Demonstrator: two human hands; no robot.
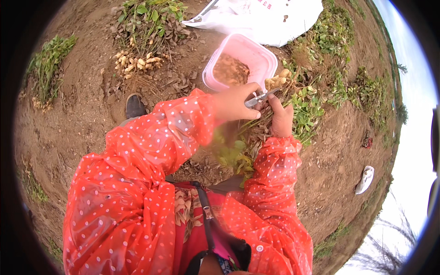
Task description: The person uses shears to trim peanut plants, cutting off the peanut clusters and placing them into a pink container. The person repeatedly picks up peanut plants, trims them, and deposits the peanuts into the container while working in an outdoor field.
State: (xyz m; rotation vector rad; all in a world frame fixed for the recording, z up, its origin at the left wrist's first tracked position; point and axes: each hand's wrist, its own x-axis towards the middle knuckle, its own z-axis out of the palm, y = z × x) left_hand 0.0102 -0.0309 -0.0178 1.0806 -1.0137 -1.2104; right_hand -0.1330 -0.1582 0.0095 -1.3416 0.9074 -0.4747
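Note:
My left hand [237,103] is closed around a grey, metal-looking hand tool [257,99] with a narrow end pointing right; its exact kind is unclear. Close beside it, my right hand [282,118] grips the stems of a peanut plant [304,108], with its thumb near the tool. A cluster of peanut pods [277,79] hangs just beyond my fingers, next to the rim of a pink square plastic bucket [266,56]. Blurred brown contents, apparently peanuts [230,70], lie in the bucket. My fingers partly hide the roots and the tool.
A white woven sack [247,19] lies flat behind the bucket. Pulled peanut plants rest on bare soil at upper left [147,31], far left [48,68] and upper right [333,34]. My dark shoe [135,106] is left of the bucket. A small white object [364,179] lies far right.

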